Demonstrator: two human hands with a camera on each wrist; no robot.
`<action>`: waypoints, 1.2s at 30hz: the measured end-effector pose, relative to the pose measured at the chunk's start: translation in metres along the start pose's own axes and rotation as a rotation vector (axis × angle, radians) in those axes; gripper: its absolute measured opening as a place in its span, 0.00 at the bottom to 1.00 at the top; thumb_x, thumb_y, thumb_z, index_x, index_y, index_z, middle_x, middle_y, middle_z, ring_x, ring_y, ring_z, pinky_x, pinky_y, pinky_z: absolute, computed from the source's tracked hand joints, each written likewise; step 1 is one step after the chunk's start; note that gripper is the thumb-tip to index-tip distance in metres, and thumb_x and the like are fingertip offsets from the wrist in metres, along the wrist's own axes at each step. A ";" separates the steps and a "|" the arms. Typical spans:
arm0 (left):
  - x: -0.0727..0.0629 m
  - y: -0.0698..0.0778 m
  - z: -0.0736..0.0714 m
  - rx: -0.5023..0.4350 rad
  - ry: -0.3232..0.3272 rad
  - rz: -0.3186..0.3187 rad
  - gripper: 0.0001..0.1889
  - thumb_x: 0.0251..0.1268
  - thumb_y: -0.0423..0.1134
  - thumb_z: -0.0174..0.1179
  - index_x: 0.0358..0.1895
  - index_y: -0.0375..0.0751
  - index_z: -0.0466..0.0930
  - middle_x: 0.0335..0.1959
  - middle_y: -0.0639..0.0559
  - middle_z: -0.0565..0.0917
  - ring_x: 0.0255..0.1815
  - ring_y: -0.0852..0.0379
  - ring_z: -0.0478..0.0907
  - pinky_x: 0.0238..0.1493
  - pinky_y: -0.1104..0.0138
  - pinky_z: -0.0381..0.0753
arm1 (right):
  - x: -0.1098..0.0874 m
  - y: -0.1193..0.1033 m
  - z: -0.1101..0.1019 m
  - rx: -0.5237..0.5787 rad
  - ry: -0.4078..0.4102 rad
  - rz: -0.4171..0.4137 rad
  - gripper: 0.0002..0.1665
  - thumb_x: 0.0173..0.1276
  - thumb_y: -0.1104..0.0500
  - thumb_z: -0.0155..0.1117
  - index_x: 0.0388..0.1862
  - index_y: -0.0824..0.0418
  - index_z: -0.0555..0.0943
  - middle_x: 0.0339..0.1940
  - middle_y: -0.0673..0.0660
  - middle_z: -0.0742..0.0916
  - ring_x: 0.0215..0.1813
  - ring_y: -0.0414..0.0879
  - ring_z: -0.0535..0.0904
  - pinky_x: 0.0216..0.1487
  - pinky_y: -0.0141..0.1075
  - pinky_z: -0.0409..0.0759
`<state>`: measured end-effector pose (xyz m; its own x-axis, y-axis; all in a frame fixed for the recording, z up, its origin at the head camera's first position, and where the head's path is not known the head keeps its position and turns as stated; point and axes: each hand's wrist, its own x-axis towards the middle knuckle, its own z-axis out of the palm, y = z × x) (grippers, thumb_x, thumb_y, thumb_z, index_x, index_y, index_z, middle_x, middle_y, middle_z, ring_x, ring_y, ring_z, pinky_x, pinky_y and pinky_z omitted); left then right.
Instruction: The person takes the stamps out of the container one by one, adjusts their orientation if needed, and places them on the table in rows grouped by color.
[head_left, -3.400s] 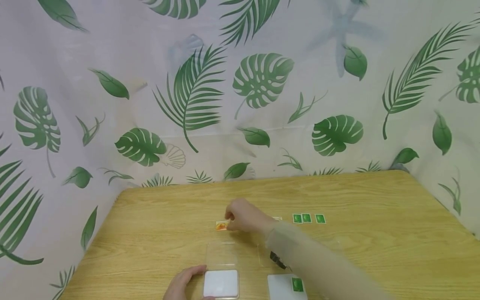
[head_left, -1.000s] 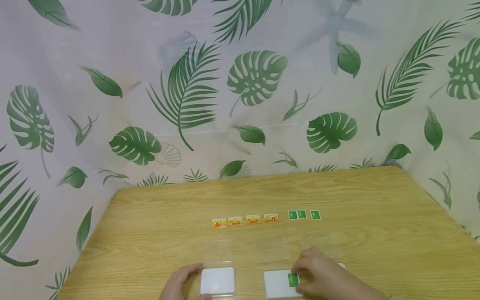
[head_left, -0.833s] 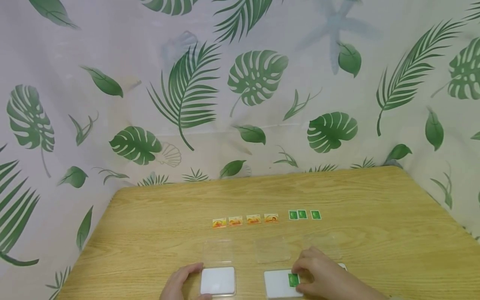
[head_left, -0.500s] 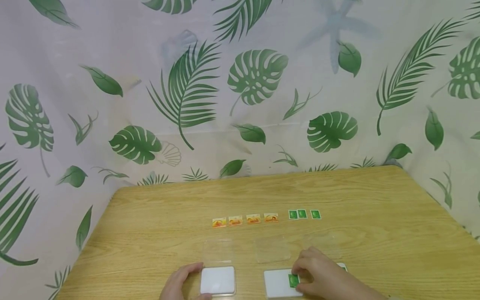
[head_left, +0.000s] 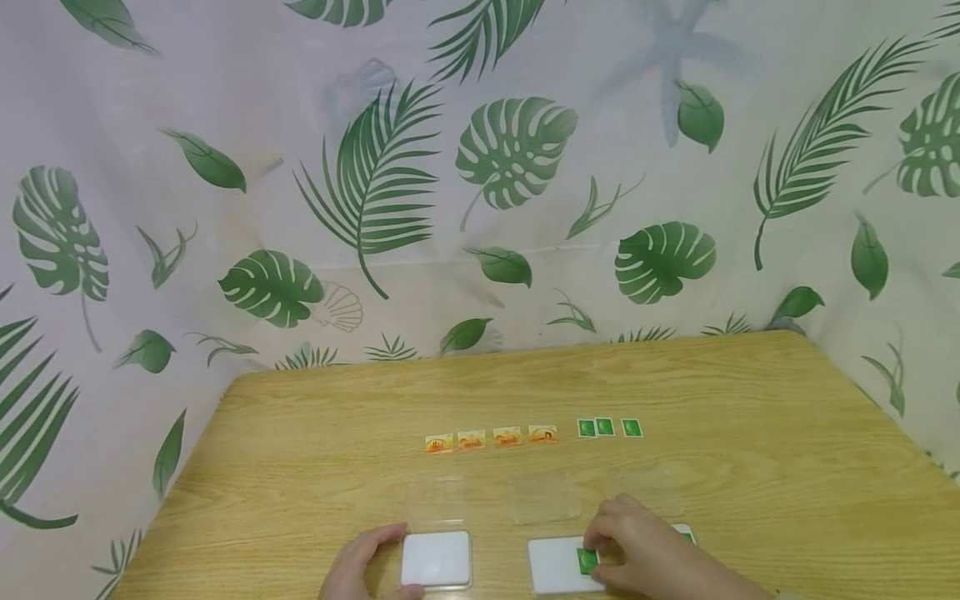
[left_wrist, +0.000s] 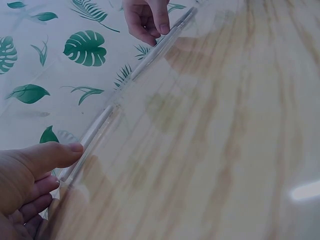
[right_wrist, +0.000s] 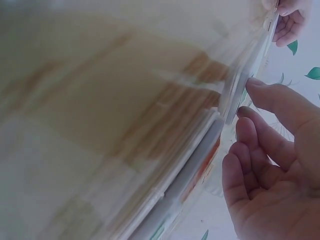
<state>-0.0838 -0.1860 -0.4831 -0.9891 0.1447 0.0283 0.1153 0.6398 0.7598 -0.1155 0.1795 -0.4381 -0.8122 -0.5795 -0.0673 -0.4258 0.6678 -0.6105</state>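
My left hand [head_left: 367, 562] grips the left side of a clear plastic case [head_left: 437, 559] with a white inside, index finger at its upper corner and thumb at its lower one. In the left wrist view the thumb lies against the case's edge. To the right lies a second white case [head_left: 553, 567] with a small green stamp [head_left: 586, 562] on its right end. My right hand [head_left: 637, 542] has thumb and index finger around that stamp's right side, pinching at its edge; the right wrist view shows both fingertips right at the case's edge, other fingers loosely bent.
Behind the cases lie clear lids [head_left: 544, 498]. Farther back runs a row of several yellow-orange stamps [head_left: 507, 437] and three green stamps [head_left: 632, 427]. Partly behind my right hand is another white case [head_left: 686, 532]. A leaf-print curtain [head_left: 517, 150] borders the wooden table [head_left: 315, 433].
Since the oldest frame my right hand has come back from the leftmost yellow-orange stamp to the green stamp on the middle case. Over the last second both hands have stayed nearly still.
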 end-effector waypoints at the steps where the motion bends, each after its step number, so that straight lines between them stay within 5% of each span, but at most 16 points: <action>1: 0.000 0.000 0.000 0.000 -0.002 -0.001 0.37 0.43 0.58 0.73 0.56 0.43 0.76 0.51 0.54 0.80 0.56 0.45 0.72 0.58 0.45 0.67 | 0.000 0.000 0.000 0.002 -0.002 0.002 0.09 0.56 0.52 0.74 0.35 0.50 0.84 0.34 0.36 0.77 0.40 0.36 0.68 0.42 0.33 0.75; 36: 0.001 -0.001 -0.001 0.008 0.018 0.035 0.36 0.42 0.57 0.74 0.55 0.43 0.77 0.51 0.54 0.80 0.55 0.47 0.73 0.56 0.46 0.69 | 0.005 -0.004 0.002 -0.078 0.003 -0.024 0.11 0.54 0.55 0.73 0.33 0.53 0.80 0.29 0.39 0.73 0.36 0.37 0.65 0.34 0.30 0.69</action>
<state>-0.0846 -0.1876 -0.4834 -0.9858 0.1540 0.0665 0.1509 0.6404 0.7531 -0.1169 0.1732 -0.4376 -0.8023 -0.5948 -0.0509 -0.4752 0.6880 -0.5485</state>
